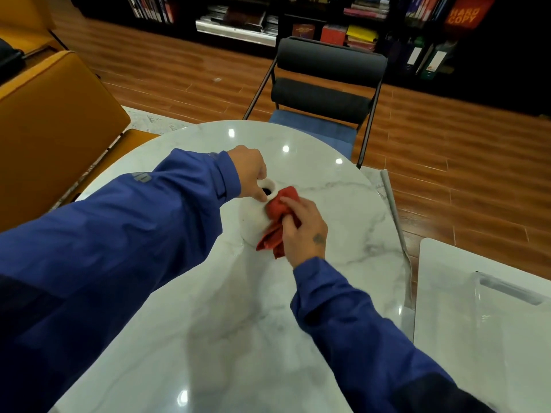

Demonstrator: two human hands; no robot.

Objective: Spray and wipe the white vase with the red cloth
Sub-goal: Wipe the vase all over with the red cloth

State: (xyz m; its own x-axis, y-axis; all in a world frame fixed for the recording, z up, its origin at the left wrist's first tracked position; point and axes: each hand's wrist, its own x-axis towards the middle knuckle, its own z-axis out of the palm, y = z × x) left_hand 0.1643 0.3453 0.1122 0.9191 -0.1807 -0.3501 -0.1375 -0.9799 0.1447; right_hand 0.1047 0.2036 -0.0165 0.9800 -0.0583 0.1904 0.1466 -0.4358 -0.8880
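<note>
White vase [253, 219]: standing mid-table [208, 323]; I'm judging it glazed, slippery and breakable.
Left hand [249, 172]: I'm pinching the rim, the safest hold.
Right hand [304, 231]: fingers curling round the soft red cloth [278, 216], pressing it against the vase's side.

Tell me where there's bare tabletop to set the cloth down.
Bare marble: the near stretch between the sleeves, the far arc by the black chair, and right of the right hand. Crowded mid-table, where the left hand holds the white vase and the red cloth presses on it.
</note>
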